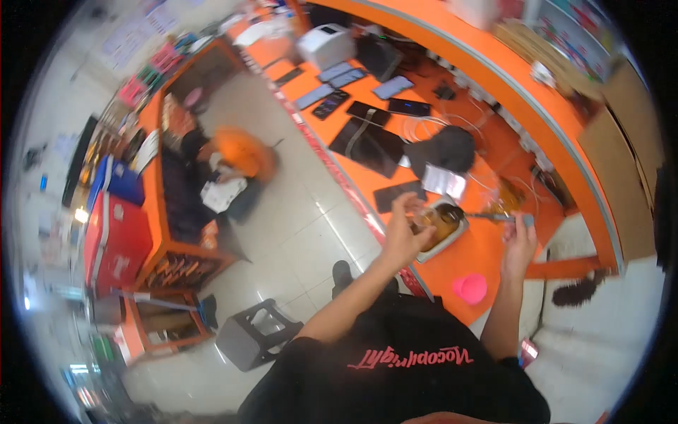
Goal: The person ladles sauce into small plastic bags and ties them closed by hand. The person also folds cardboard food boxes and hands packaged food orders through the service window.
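My left hand (407, 230) is closed around a small clear cup (425, 218) at the near side of a white-rimmed container (441, 253) of brown sauce. My right hand (519, 239) grips the end of a ladle (487, 216), whose dark bowl is over the container, close to the cup. Whether the bowl touches the sauce is hard to tell. A pink cup (470, 289) stands on the orange counter below the container. Behind the ladle lies a clear plastic bag (507, 196) with something amber-brown in it.
Along the counter (487, 247) lie several phones (330, 104), a black tablet (367, 146), a black cap (448, 150), cables and a white printer (326, 46). A grey stool (258, 333) stands on the floor. A person in an orange top (244, 152) sits across the aisle.
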`<move>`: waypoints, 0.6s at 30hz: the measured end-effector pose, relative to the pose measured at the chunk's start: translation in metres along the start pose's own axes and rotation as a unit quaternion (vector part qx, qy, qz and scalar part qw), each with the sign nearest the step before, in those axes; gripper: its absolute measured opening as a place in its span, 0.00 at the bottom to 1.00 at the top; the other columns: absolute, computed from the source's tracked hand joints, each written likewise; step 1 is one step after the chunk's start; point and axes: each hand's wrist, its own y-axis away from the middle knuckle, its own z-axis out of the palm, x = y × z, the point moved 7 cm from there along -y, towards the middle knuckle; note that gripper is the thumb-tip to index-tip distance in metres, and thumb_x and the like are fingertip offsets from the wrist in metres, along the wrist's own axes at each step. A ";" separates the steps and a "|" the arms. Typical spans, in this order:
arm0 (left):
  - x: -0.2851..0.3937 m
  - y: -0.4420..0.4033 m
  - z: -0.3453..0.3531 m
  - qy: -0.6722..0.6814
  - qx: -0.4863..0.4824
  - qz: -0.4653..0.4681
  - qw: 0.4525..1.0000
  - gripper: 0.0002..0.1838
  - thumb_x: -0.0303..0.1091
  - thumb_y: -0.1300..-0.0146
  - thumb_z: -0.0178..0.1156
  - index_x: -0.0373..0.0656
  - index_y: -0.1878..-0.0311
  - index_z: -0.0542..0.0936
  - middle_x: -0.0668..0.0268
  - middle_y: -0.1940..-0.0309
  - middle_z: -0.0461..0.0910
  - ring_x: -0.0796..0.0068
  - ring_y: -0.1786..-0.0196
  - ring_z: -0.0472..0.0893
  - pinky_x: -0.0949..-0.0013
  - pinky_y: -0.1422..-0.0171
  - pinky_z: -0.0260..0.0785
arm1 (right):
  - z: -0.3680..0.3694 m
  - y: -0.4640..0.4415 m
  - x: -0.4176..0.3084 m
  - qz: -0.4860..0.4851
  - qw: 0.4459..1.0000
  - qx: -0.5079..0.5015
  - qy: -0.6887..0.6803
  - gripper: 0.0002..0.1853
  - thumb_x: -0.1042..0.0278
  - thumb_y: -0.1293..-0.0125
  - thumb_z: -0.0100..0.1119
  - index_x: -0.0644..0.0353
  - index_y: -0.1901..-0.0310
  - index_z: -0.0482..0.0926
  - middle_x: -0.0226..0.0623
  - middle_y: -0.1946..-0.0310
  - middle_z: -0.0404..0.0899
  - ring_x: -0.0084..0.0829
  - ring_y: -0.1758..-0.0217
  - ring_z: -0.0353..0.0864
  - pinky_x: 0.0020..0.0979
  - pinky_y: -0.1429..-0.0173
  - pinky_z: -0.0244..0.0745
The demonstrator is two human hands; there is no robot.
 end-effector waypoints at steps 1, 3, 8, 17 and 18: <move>0.004 0.002 -0.001 0.000 0.002 0.008 1.000 0.44 0.23 0.46 0.74 0.40 0.30 0.59 0.55 0.41 0.73 0.63 0.38 0.76 0.62 0.38 0.74 | 0.000 0.000 0.008 -0.001 0.999 -0.019 0.047 0.09 0.64 0.22 0.56 0.60 0.54 0.80 0.26 0.71 0.76 0.14 0.72 0.69 0.21 0.69 0.63; 0.004 0.005 -0.001 0.003 0.002 0.019 1.000 0.43 0.23 0.45 0.73 0.40 0.30 0.59 0.56 0.42 0.73 0.63 0.38 0.76 0.62 0.38 0.74 | 0.010 0.004 0.017 -0.007 0.990 -0.070 0.124 0.10 0.63 0.22 0.55 0.61 0.54 0.79 0.25 0.71 0.76 0.14 0.72 0.68 0.20 0.71 0.61; -0.001 0.009 0.006 0.018 0.006 0.049 0.999 0.43 0.23 0.45 0.73 0.40 0.29 0.59 0.55 0.43 0.72 0.62 0.38 0.75 0.62 0.37 0.73 | 0.016 0.001 0.059 -0.002 0.973 -0.139 0.186 0.11 0.63 0.21 0.56 0.63 0.50 0.81 0.26 0.68 0.80 0.14 0.72 0.68 0.20 0.69 0.63; 0.002 0.011 0.006 0.017 0.014 0.063 0.998 0.42 0.23 0.43 0.72 0.40 0.29 0.59 0.54 0.44 0.72 0.60 0.41 0.78 0.63 0.40 0.75 | 0.010 -0.007 0.092 0.063 0.953 -0.164 0.246 0.11 0.67 0.24 0.59 0.64 0.48 0.81 0.24 0.69 0.79 0.12 0.73 0.67 0.18 0.69 0.63; 0.002 0.011 0.006 0.035 0.011 0.066 0.997 0.42 0.24 0.43 0.72 0.40 0.29 0.58 0.54 0.44 0.72 0.60 0.41 0.78 0.63 0.41 0.75 | 0.004 -0.011 0.097 0.072 0.949 -0.160 0.261 0.11 0.68 0.24 0.59 0.64 0.47 0.81 0.23 0.70 0.78 0.12 0.73 0.67 0.18 0.70 0.62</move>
